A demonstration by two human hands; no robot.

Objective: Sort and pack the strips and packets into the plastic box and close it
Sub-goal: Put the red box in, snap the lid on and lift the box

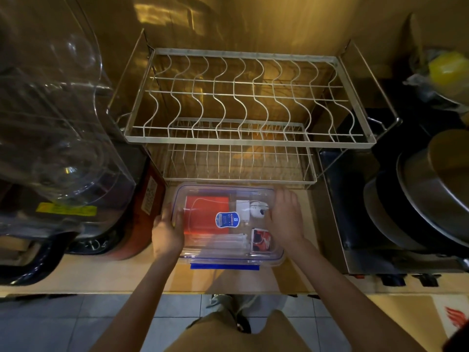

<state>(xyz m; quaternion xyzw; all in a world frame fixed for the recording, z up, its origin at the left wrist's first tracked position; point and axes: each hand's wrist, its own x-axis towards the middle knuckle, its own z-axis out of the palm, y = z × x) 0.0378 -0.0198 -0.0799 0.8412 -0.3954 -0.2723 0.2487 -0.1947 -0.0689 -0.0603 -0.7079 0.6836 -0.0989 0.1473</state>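
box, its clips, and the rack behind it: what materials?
Plastic box: clear glossy plastic by the look; the contents show through lid and walls.
Blue clip: opaque blue, probably plastic.
Dish rack: metal wire and frame, pale and slightly shiny; whether coated or bare steel can't be told.

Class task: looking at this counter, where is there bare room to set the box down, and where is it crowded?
Bare counter lies between the plastic box and the front edge, and in a strip right of the right hand, before the steel stove. The box's left is crowded: the left hand sits close to an orange appliance. Behind, the dish rack blocks.
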